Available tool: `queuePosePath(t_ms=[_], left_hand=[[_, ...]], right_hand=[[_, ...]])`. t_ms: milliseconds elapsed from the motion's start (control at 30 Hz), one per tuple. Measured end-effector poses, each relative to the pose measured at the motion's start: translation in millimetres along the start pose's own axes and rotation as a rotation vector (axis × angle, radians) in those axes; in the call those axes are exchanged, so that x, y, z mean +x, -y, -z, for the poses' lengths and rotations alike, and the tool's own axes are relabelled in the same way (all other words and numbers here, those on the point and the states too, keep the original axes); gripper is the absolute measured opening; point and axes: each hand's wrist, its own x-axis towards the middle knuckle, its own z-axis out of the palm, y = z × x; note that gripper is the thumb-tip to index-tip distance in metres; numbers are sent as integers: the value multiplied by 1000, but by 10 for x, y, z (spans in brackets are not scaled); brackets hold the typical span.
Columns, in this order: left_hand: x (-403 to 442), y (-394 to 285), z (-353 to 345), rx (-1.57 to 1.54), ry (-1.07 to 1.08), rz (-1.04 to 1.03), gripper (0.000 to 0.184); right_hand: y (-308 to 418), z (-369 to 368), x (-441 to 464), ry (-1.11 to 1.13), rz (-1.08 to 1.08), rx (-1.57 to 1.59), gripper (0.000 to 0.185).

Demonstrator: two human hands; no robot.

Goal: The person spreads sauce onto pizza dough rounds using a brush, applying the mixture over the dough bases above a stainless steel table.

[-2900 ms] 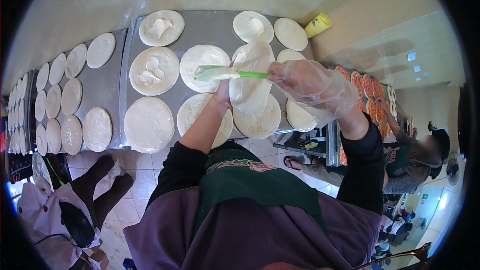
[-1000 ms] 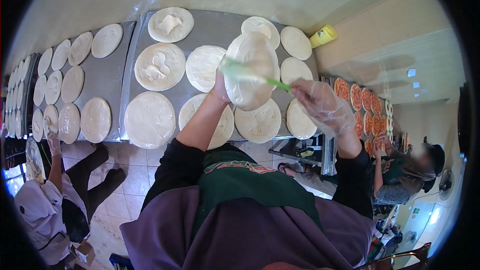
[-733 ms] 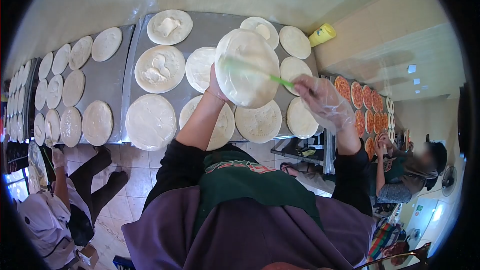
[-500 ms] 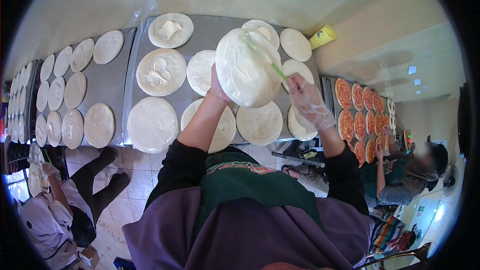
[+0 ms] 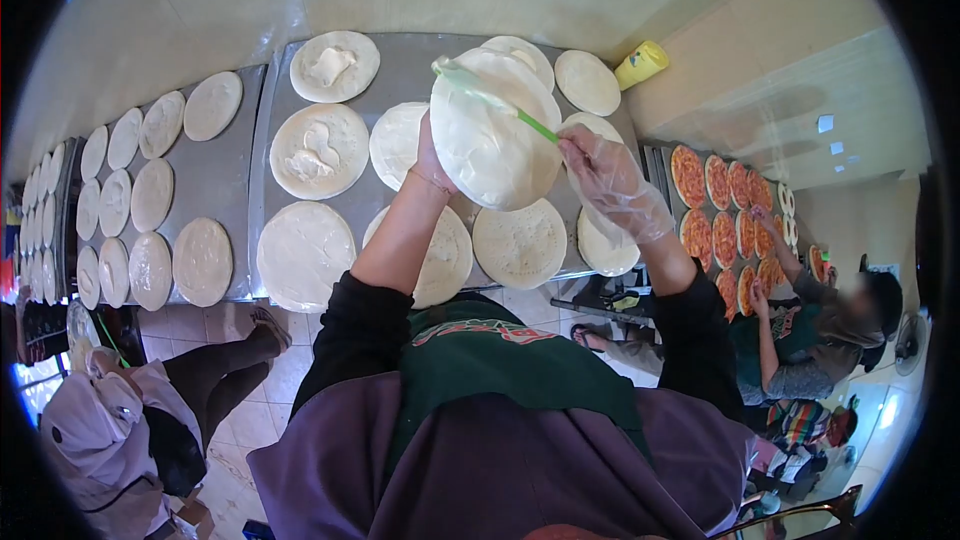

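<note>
My left hand (image 5: 432, 158) holds a round pizza base (image 5: 495, 162) up above the metal table, gripping its left edge from below; most of the fingers are hidden under it. White creamy sauce covers the base's top. In a clear plastic glove, my right hand (image 5: 608, 176) is closed on the green handle of a spatula (image 5: 538, 126). The spatula's pale head lies across the upper left part of the base, touching the sauce. Beneath and around are more bases; one at the left (image 5: 318, 152) carries an unspread dollop of white sauce.
The metal table (image 5: 262, 155) bears several bases, as does another at the left. A yellow container (image 5: 642, 64) stands at the back right corner. Red-topped pizzas (image 5: 697, 238) fill a table further right, where a co-worker (image 5: 800, 325) reaches over. Another person (image 5: 110, 430) stands at lower left.
The spatula's head has swung left to the base's upper left edge, with my right hand shifting slightly. My left hand still holds the base. The person at lower left has moved their legs.
</note>
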Motion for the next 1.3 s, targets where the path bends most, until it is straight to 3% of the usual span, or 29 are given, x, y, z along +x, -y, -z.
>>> queuePosePath(t_ms=[133,200,233,367,467,533,667,733,767,833,867,933,1167,1300], left_hand=[[-31,-41,-35,118,-11,68,54],[2,-36,-77,653,-197,-295,53],[32,-90,-145,395,-115,-207,51],[26,-128,-203,492,-183,-284,50],[44,-161,-195,216,-146,-166,50],[73,-176,-160,99,-130,-170,51],[92,-166,-217,54,-5,-156,52],[107,-96,-442,314,-296,-319,52],[107,-117,-420,314,-297,-321,52],[125,-186,-317,167,-66,-307,52],[147,-214,-271,168,-66,-308,52],[194,-261,-179,350,-178,-390,51],[202,-158,-125,216,-157,-322,53],[217,-236,17,252,-83,-335,58]], right_hand=[[-13,-33,-110,79,222,50,11],[18,23,-213,129,276,-12,12],[24,40,-235,176,329,-76,13],[-27,22,-234,68,291,44,9],[-40,84,-150,-63,234,14,8],[-70,102,-130,-31,34,-3,10],[-129,-33,-175,17,-70,50,11],[-58,-81,-226,125,-152,158,10],[-29,-78,-245,126,-150,158,10],[30,-60,-277,151,-63,152,10],[30,-80,-291,151,-61,152,10],[9,-131,-309,4,185,160,8],[63,-107,-221,-29,147,56,12],[29,-187,-307,-61,243,-7,14]])
